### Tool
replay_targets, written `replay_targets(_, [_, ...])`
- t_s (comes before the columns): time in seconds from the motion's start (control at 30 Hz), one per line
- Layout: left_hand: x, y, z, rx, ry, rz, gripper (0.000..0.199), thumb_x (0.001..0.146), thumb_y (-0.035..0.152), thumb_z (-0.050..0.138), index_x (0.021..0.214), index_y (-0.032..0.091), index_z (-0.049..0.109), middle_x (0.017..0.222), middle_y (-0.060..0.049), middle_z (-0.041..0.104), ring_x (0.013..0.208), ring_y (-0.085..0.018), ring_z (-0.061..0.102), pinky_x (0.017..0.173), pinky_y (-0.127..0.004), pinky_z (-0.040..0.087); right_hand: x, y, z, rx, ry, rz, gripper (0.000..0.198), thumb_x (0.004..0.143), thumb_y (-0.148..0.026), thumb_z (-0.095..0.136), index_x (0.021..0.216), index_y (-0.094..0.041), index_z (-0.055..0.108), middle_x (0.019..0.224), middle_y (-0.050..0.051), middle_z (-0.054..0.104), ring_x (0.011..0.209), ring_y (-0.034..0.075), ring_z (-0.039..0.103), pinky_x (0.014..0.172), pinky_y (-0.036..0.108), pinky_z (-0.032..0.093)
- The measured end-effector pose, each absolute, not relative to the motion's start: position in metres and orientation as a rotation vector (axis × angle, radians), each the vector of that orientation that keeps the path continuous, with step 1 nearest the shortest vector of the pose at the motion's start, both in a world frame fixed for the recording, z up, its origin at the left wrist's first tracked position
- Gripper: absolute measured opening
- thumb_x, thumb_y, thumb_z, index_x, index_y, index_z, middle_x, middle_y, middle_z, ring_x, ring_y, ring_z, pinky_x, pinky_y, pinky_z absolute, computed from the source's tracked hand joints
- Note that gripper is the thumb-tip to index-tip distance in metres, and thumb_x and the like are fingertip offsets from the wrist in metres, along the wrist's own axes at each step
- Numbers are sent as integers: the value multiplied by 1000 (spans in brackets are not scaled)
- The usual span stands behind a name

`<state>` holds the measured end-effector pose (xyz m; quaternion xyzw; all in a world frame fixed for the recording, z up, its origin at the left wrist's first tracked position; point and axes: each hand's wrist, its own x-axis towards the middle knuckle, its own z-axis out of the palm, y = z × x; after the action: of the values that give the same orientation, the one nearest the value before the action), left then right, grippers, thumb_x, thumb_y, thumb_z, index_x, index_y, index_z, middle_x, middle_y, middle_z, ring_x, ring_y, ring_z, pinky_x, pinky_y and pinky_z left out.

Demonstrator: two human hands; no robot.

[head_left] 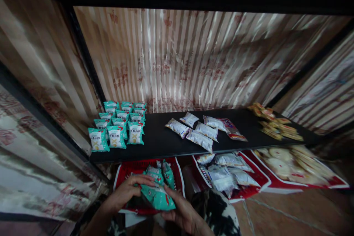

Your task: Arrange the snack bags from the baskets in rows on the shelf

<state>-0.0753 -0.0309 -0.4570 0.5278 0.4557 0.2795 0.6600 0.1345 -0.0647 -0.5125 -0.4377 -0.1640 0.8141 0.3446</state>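
Observation:
Both my hands are around a teal snack bag (159, 196), held over a red basket (181, 177) in front of the shelf. My left hand (128, 191) grips the bag's left side with its fingers across the top. On the other side my right hand (181, 206) has its thumb on the bag's front and its fingers beneath. More teal bags (168, 172) lie in the basket behind it. At the shelf's left end, several matching snack bags (117, 136) stand upright in rows.
Silver-white packets (201, 138) lie on the black shelf (155, 132), with yellow packets (279, 127) at its right end. A second red basket (249, 191) holds silver packets; a third red basket (304, 182) holds pale round packs. Metal posts (83, 51) frame the shelf.

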Motion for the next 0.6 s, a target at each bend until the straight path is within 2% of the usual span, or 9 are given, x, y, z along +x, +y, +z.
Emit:
replay_targets(0.07, [-67,-24,-454,1197,1010,627,44,50,14,50,85,24,75,117,-3,65,118,-28,51,98,-36,40,137,-68,-513,-1136,-385,2030,44,67,-44,74,101,-18,65,82,3,71,64,12,64,57,20,48])
replay_targets(0.17, [-58,-15,-455,1048,1013,737,53,57,18,57,108,24,67,120,-4,62,115,-26,54,98,-36,40,141,-68,-517,-1133,-289,1897,52,64,-42,76,110,-22,62,87,2,71,69,14,64,62,24,49])
replay_targets(0.23, [-52,-10,-460,911,1061,828,59,61,24,61,120,22,59,120,-9,62,110,-26,57,91,-37,45,143,-65,-518,-1139,-222,1791,56,63,-42,76,113,-22,59,93,3,71,75,16,65,66,28,50])
replay_targets(0.33, [-42,-9,-471,787,1123,908,52,61,26,61,111,14,62,112,-15,64,105,-28,59,85,-37,48,140,-62,-517,-1066,-175,1666,65,60,-41,78,118,-22,54,105,6,69,87,21,65,74,32,51])
replay_targets(0.43, [-32,-17,-479,742,1027,913,44,58,23,61,101,12,65,108,-14,66,105,-28,59,86,-38,48,132,-59,-511,-962,-143,1558,76,57,-35,81,123,-23,47,107,6,68,91,23,65,78,35,51])
replay_targets(0.6, [-19,-34,-469,755,1000,971,50,64,34,67,111,17,59,117,-11,63,113,-27,55,93,-37,44,112,-58,-508,-1017,-96,1396,79,52,-30,83,119,-27,41,92,-1,66,79,17,65,71,31,52])
